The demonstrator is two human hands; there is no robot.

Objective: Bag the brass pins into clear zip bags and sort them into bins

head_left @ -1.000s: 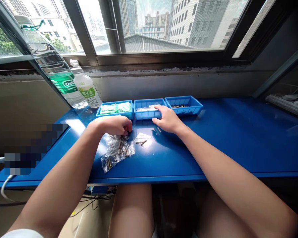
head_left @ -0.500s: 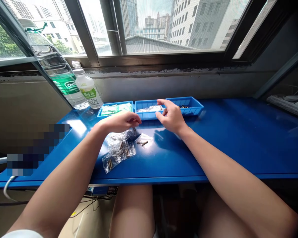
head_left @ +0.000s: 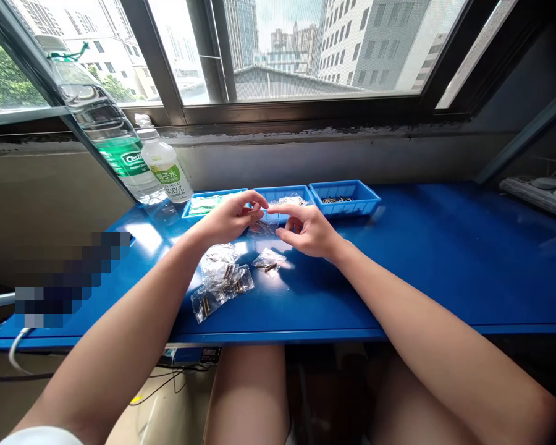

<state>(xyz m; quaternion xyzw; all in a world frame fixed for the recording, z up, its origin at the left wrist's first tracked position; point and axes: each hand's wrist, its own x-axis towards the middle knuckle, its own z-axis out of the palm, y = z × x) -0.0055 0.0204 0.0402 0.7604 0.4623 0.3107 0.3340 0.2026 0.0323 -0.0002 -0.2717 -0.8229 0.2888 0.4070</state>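
My left hand (head_left: 235, 217) pinches a small clear plastic bag (head_left: 263, 227) just in front of the middle blue bin (head_left: 285, 193). Close beside it, my right hand (head_left: 307, 230) has its index finger stretched toward the left fingertips, its thumb held apart and the other fingers curled; nothing shows in its grasp. What the bag contains is hard to make out. Below the hands lies a pile of clear bags (head_left: 225, 279) with small brass-coloured pins inside. A separate clear bag (head_left: 269, 262) with similar pins rests to the right of that pile.
A left blue bin (head_left: 188, 212) holds green-and-white packets, and a right blue bin (head_left: 368, 201) holds small dark and brass pieces. A large water bottle (head_left: 104, 123) and a smaller white bottle (head_left: 164, 164) stand at the back left. A power strip (head_left: 537, 196) sits far right.
My right hand has come back from the middle bin, down toward the left hand. My left hand has risen slightly, and a clear bag now shows between its fingers.
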